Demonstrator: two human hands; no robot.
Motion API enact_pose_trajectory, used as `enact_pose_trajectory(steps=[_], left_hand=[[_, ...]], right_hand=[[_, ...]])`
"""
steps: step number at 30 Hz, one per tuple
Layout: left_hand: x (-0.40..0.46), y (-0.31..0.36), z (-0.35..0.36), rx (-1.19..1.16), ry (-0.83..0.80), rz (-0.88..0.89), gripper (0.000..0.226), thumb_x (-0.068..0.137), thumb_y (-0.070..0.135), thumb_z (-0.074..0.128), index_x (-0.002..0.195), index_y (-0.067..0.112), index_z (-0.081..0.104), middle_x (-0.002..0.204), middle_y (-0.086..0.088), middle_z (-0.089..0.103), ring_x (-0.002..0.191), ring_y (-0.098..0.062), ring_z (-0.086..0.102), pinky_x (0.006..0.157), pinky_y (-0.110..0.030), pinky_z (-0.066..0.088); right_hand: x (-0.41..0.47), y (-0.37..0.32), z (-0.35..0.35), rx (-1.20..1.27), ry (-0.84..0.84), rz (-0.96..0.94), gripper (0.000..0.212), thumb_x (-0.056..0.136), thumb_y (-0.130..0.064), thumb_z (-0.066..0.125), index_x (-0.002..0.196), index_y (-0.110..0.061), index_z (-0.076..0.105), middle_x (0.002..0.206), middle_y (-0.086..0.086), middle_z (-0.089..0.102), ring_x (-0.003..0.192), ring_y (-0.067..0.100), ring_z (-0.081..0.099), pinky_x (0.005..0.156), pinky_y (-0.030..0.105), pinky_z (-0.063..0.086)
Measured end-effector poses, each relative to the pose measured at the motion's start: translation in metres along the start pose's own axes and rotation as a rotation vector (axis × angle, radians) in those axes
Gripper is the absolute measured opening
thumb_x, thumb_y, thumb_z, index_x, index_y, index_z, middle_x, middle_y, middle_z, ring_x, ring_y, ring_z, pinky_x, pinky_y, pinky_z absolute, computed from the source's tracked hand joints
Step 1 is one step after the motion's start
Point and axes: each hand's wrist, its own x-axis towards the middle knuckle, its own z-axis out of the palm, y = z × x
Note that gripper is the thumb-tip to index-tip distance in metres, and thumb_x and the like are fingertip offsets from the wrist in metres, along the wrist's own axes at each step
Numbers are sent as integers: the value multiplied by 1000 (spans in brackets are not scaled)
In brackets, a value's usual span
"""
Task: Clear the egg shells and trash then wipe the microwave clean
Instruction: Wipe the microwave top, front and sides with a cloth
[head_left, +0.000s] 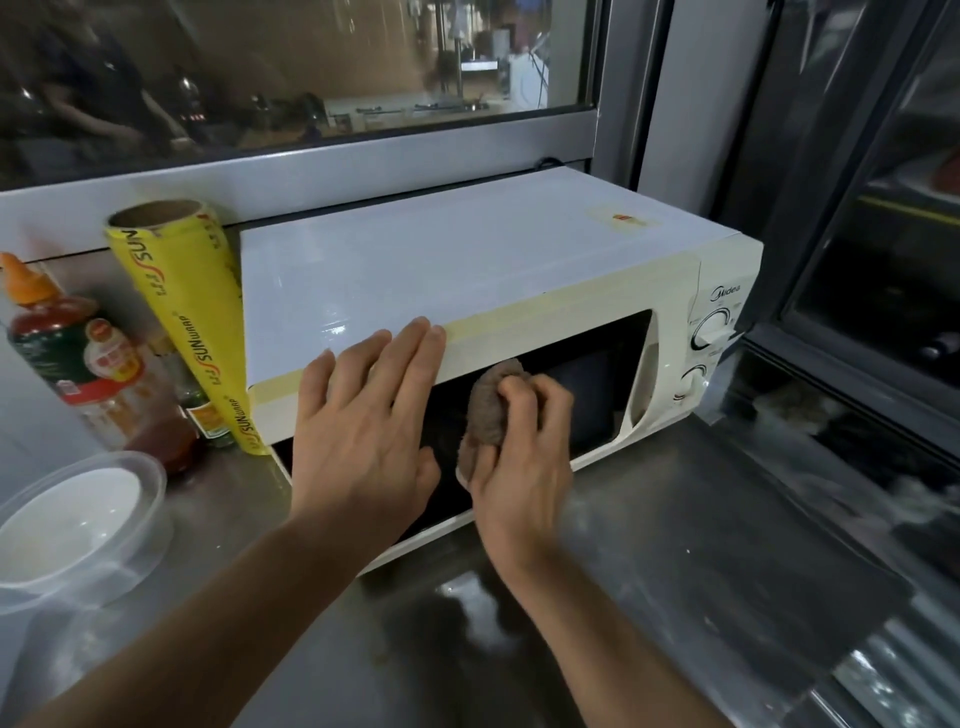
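Where the shiny metal counter (675, 545) meets a big dark window (311, 78), a white microwave (467, 270) sits with its back close to the window sill. Its long side runs left to right, and its door faces the person, turned a little toward the left. The two round knobs (711, 330) are at its right end.

The left hand (363, 415) lies flat with straight fingers, and the fingertips touch the top front edge of the microwave. The right hand (519, 452) grips a brown cloth (491, 405) bunched up tight and presses it on the dark door glass.

A yellow roll of wrap (192, 322) leans on the microwave's left side. Beside it stand a red sauce bottle (78, 364) and a small bottle with a green cap (208, 415). A clear tub (150, 493) with a white bowl (67, 525) inside sits at the near left.
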Motion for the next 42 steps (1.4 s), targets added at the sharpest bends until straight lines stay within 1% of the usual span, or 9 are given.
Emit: enact_pose_trajectory(steps=[6, 9, 12, 16, 19, 26, 30, 36, 42], left_hand=[[-1, 0, 2, 3, 24, 6, 90, 57, 24, 69, 141, 12, 38, 143, -4, 45, 122, -26, 37, 100, -43, 25], [-1, 0, 4, 1, 33, 6, 91, 56, 20, 72, 141, 13, 39, 143, -3, 45, 122, -25, 37, 101, -43, 24], [0, 1, 5, 4, 28, -8, 89, 58, 20, 71, 141, 13, 39, 143, -2, 45, 123, -24, 36, 101, -42, 23], [-1, 2, 4, 21, 20, -14, 90, 57, 21, 71, 141, 13, 39, 143, -3, 45, 123, -25, 36, 99, -42, 25], [0, 1, 4, 48, 6, -7, 91, 58, 24, 70, 142, 14, 36, 144, -3, 43, 123, -25, 34, 98, -41, 25], [-1, 2, 2, 64, -19, -5, 89, 62, 27, 67, 143, 14, 32, 146, -5, 39, 126, -27, 32, 100, -43, 23], [-1, 2, 0, 62, -23, -6, 88, 62, 30, 60, 144, 11, 31, 147, -7, 38, 125, -30, 32, 102, -48, 22], [0, 9, -3, 65, 11, -20, 90, 61, 25, 61, 144, 8, 31, 150, -9, 32, 132, -31, 26, 109, -51, 12], [12, 24, 1, 91, -11, 8, 87, 66, 27, 65, 144, 8, 32, 147, -11, 38, 130, -32, 32, 106, -56, 21]], right_hand=[[20, 64, -13, -4, 46, 92, 51, 63, -6, 37, 112, -14, 45, 116, 7, 40, 92, 22, 51, 82, 36, 49], [28, 92, -14, -3, 105, 252, 49, 65, 17, 44, 110, 0, 49, 111, 21, 44, 85, 21, 48, 77, 16, 45], [8, 83, 0, 10, 88, 318, 45, 73, 7, 49, 116, -2, 45, 114, 19, 42, 96, 32, 50, 83, 30, 43], [-46, 43, 21, 83, -101, 233, 32, 85, -13, 44, 116, -15, 42, 115, 10, 41, 95, 25, 52, 83, 32, 47], [-49, 52, 19, 68, -173, 160, 35, 80, -8, 49, 114, -14, 43, 116, 9, 41, 96, 22, 53, 79, 28, 47], [-23, 109, -10, -21, -234, 403, 36, 80, 5, 56, 114, -2, 47, 117, 17, 41, 92, 30, 54, 78, 28, 41], [-27, 130, -32, 28, -137, 605, 35, 82, 3, 60, 115, 1, 49, 112, 18, 51, 93, 20, 49, 75, 11, 28], [9, 167, -24, 137, -14, 954, 45, 86, -18, 64, 124, -1, 47, 121, 21, 58, 113, 32, 55, 101, 38, 41], [24, 183, -17, 423, 65, 1091, 43, 90, -14, 60, 127, -3, 42, 110, 12, 58, 101, 21, 57, 93, 30, 47]])
